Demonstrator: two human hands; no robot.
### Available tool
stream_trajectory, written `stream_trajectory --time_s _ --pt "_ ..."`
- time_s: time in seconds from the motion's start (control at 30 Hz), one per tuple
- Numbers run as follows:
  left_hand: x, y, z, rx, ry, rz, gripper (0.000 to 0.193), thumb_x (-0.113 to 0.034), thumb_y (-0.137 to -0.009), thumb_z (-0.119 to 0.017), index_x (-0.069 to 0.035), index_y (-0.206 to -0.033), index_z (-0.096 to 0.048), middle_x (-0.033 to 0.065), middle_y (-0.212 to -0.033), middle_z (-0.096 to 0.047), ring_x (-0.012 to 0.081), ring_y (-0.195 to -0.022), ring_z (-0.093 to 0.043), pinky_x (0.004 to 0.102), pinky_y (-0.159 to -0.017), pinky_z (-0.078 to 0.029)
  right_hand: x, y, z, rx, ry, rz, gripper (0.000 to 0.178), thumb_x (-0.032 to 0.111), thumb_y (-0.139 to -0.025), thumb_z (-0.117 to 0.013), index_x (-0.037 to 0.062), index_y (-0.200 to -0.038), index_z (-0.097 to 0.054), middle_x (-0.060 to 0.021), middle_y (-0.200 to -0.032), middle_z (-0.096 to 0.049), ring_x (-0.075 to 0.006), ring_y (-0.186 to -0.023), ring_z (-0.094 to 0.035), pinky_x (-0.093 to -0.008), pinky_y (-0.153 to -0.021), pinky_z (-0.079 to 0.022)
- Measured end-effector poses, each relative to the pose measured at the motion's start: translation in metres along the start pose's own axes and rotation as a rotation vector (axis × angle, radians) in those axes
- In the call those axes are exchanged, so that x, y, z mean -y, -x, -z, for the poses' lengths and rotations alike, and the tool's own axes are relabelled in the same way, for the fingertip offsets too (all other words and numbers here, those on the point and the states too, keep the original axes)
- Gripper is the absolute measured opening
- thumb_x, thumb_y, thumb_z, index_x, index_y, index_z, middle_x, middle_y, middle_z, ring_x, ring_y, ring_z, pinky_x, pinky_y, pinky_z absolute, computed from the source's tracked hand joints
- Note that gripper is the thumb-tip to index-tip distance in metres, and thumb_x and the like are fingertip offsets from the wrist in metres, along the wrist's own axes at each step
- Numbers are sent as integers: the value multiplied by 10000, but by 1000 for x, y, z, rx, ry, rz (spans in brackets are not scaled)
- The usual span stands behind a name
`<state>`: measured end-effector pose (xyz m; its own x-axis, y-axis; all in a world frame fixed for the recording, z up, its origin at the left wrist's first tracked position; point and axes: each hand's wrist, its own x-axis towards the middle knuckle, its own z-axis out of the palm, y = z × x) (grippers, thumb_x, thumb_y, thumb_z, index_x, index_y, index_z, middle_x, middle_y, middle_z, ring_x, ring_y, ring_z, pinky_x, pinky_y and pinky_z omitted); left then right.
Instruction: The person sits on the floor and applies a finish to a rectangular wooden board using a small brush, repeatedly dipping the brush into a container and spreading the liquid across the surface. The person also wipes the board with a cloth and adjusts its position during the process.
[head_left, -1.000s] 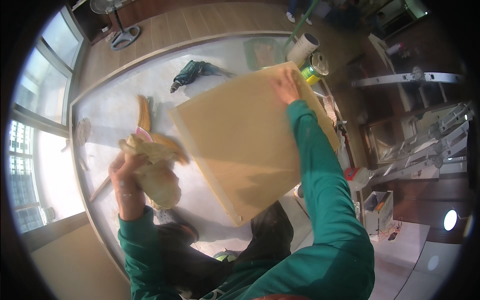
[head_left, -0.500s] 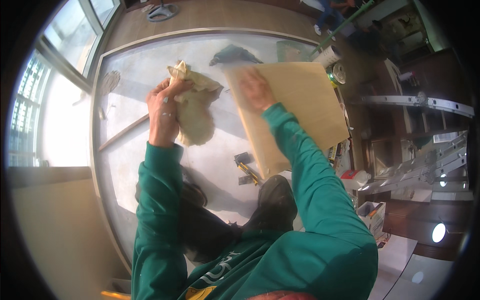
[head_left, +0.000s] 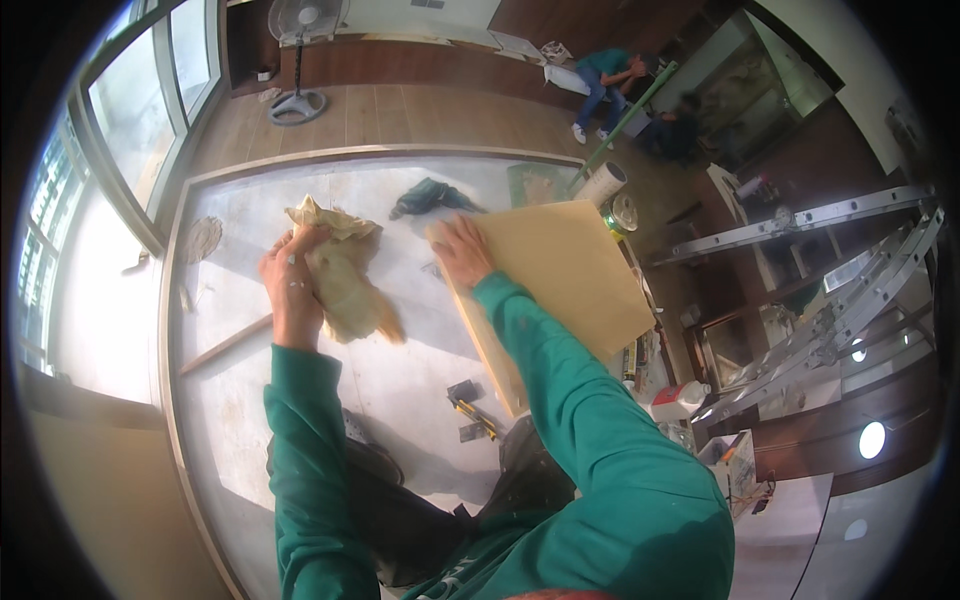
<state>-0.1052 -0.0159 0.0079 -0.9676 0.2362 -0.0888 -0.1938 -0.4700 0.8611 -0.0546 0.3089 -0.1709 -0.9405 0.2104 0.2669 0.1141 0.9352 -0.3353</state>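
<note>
My left hand (head_left: 292,283) grips a crumpled tan cloth (head_left: 345,280) that hangs from it over the pale grey work surface (head_left: 400,370). To the right, my right hand (head_left: 460,252) holds the near upper corner of a light wooden board (head_left: 565,275), which is tilted up on its edge over the right side of the surface. Both my sleeves are green.
A teal power drill (head_left: 430,198) lies at the far side of the surface, and a yellow utility knife (head_left: 472,413) with small metal bits lies near me. A standing fan (head_left: 297,60), an aluminium ladder (head_left: 830,290), a tape roll (head_left: 602,183) and seated people (head_left: 610,80) are around.
The view has tipped upward and the far room shows. My right hand has shifted the board to the right, off the middle of the surface. My left hand keeps the cloth.
</note>
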Motion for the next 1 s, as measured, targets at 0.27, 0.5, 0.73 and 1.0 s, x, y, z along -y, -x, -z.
stream_trajectory --time_s 0.27,0.5,0.73,1.0 --pt "11 2 -26 46 33 24 283 -137 -801 -699 73 -988 -683 100 -914 -675 199 -784 -633 300 -734 -514 -149 47 82 -23 288 -661 709 576 -996 -417 137 -1549 -351 -232 -1609 -264 -433 -1502 -181 -569 -1213 -154" --pt "39 -28 9 319 -660 -588 453 -262 -992 -418 62 -1148 -693 178 -1124 -691 223 -1032 -661 357 -936 -529 -35 164 72 12 228 -308 714 582 -987 -429 124 -1532 -381 -211 -1599 -301 -425 -1485 -235 -587 -1204 -157" --pt "54 -13 1 357 -517 -447 534 -323 -1004 -340 50 -1148 -695 188 -1148 -692 270 -1057 -649 380 -953 -509 -160 278 181 111 381 -814 683 520 -1003 -432 79 -1522 -387 -224 -1592 -311 -378 -1497 -248 -538 -1216 -176" --pt "34 2 9 239 -813 -566 393 -91 -983 -382 20 -1184 -702 167 -1122 -709 217 -1022 -652 326 -915 -520 -46 328 175 -212 149 -415 547 275 -962 -609 20 -1431 -491 -279 -1508 -407 -440 -1421 -350 -492 -1156 -334"
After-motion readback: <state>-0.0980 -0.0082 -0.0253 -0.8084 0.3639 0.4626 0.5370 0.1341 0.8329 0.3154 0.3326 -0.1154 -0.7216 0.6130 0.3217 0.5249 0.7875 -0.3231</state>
